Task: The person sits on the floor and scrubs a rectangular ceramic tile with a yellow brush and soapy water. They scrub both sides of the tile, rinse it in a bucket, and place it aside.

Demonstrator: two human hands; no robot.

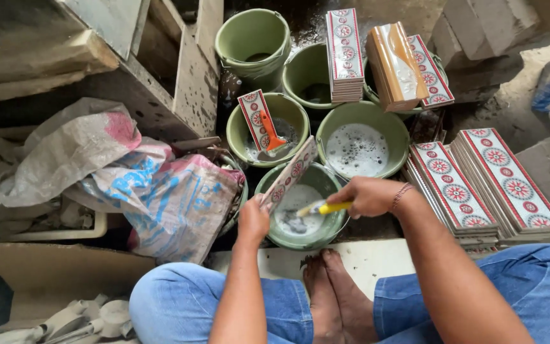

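Observation:
My left hand (pixel 253 220) grips the near end of a long patterned tile (pixel 291 172), held tilted on edge over a green bucket (pixel 327 232) with pale paste in it. My right hand (pixel 369 196) holds a yellow-handled scraper (pixel 323 207) whose blade points down into that bucket. My bare feet rest on a pale board just below the bucket.
Several more green buckets (pixel 253 38) stand beyond; one holds a tile and an orange-handled scraper (pixel 270 132), another foamy liquid (pixel 358 150). Stacks of red-patterned tiles (pixel 482 185) lie at right and on the far buckets (pixel 344 54). Crumpled sacks (pixel 160 191) lie at left.

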